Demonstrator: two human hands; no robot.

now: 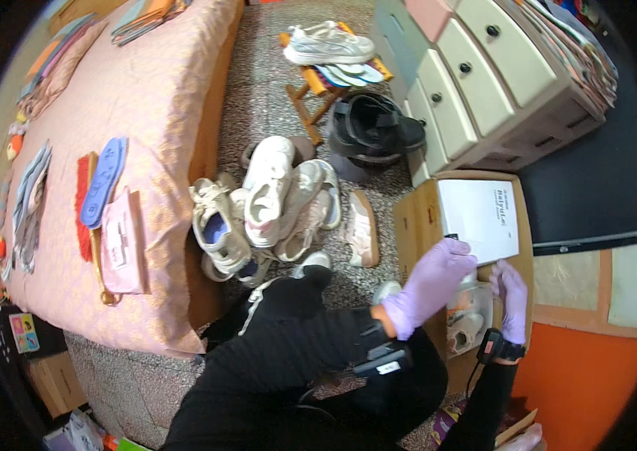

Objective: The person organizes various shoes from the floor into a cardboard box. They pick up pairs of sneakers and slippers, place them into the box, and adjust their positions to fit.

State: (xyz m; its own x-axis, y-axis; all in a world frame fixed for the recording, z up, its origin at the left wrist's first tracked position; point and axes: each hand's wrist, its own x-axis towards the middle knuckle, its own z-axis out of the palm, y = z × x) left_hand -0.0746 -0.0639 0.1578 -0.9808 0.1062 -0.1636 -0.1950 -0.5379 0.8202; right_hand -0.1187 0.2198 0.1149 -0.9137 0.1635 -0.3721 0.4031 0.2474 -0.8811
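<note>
My left hand (433, 284), in a lilac glove, is closed at the lower left corner of a white printed box (484, 214). What its pinched fingers hold, if anything, is hidden. Across from it, my right hand (512, 295) in a matching glove has its fingers curled beside a clear plastic shoe box (476, 299); I cannot make out what they grip. Pale shoes (466, 331) show inside the clear box. Both boxes sit in an open brown cardboard carton (413, 219) to my right.
White and beige sneakers (267, 203) are heaped on the floor beside the bed (160, 90). A single pink shoe (362, 229) lies nearer the carton. Beyond are a black bag (367, 131), a wooden stool (307, 113) bearing shoes and insoles, and a drawer cabinet (476, 75). A blue insole (105, 180) and red brush (84, 203) lie on the bed.
</note>
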